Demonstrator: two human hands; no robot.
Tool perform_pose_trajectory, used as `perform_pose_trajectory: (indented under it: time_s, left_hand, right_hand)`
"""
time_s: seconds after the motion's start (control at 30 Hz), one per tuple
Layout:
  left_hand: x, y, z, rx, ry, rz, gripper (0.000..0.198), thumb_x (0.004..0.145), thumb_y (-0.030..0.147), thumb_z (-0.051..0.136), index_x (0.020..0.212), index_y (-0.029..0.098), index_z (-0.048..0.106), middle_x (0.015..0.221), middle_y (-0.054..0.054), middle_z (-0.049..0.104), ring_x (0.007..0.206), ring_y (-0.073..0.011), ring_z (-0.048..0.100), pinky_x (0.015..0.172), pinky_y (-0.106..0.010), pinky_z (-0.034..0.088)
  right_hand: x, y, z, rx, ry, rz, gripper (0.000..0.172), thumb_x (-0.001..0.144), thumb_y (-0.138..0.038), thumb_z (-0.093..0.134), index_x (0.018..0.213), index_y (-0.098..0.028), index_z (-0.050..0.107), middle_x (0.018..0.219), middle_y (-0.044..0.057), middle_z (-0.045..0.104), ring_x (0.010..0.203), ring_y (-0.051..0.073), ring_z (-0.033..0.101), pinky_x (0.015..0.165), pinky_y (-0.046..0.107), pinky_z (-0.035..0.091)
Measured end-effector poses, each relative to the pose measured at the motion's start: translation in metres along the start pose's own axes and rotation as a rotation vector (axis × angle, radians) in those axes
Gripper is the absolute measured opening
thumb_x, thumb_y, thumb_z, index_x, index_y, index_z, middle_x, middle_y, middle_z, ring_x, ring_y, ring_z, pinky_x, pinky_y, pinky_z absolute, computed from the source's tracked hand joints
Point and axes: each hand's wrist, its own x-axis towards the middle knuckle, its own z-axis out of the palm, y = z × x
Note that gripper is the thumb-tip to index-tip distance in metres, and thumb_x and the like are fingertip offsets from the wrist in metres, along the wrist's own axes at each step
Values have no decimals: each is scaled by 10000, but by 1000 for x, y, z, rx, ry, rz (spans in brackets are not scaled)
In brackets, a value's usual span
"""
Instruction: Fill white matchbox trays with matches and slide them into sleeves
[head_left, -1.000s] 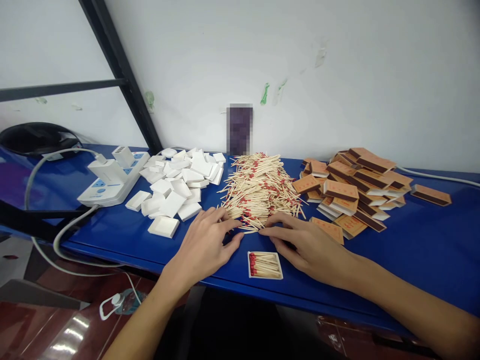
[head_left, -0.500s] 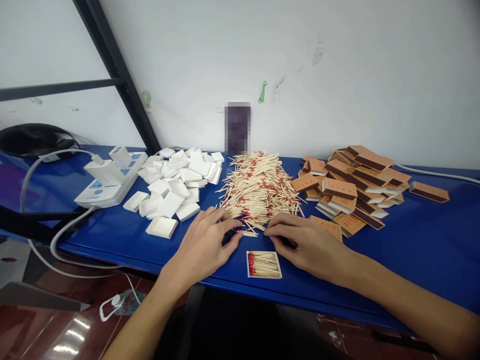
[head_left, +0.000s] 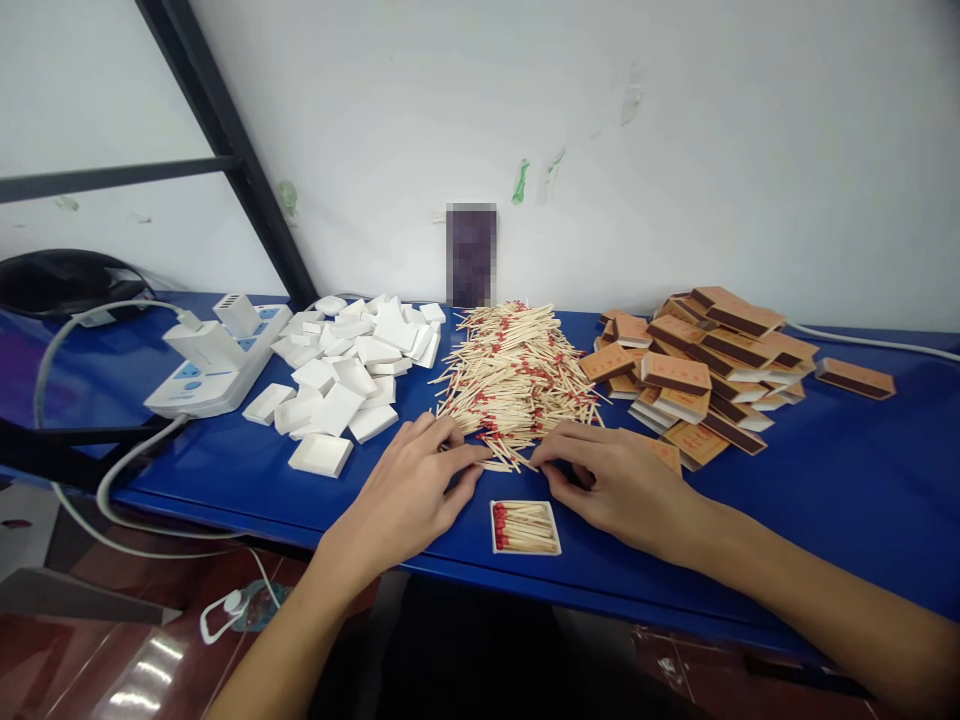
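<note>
A big pile of red-tipped matches point(head_left: 514, 375) lies in the middle of the blue table point(head_left: 825, 480). My left hand point(head_left: 409, 490) rests palm down at the pile's near left edge, its fingertips touching a few matches. At the near right edge my right hand point(head_left: 619, 480) has its fingers curled and pressed on loose matches. Between my two hands, near the table's front edge, sits a small white tray point(head_left: 525, 527) holding matches with their red heads to the left.
Empty white trays point(head_left: 349, 365) are heaped at the left. Orange matchbox sleeves point(head_left: 705, 365) are heaped at the right. A white power strip point(head_left: 214, 360) with plugs and cables sits at the far left, with a black slanted frame bar point(head_left: 232, 160) behind.
Both hands have shifted slightly at the pile's near edge, the right fingers curling in more. The view has drifted a little; the filled tray stays in place.
</note>
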Motion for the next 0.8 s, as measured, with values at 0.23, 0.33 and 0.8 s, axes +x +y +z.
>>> perform_pose_trajectory:
  time_s: [0.23,0.33,0.8]
  left_hand:
    - [0,0,1,-5,31,-3,190,980,229,511,1027,213,694,983,-56,596,916,-222,505,816,-385,427]
    - [1,1,1,10,44,-19,167,970,235,525,973,203,689,974,-56,604,910,-225,510,804,-381,426]
    - [1,0,-1,-78,16,42,138,963,238,557,930,221,691,935,-28,589,916,-206,529,882,-383,409]
  right_hand:
    - [-1,-2,1,36,31,-21,193,875,-83,505,917,-200,653,843,26,667,620,119,580,518,226,419]
    - [-2,-3,1,86,45,-55,190,891,-93,514,945,-208,655,874,32,679,675,128,613,533,223,441]
    - [-3,2,2,109,-37,-128,248,922,-102,501,978,-196,723,927,58,696,724,147,657,603,250,515]
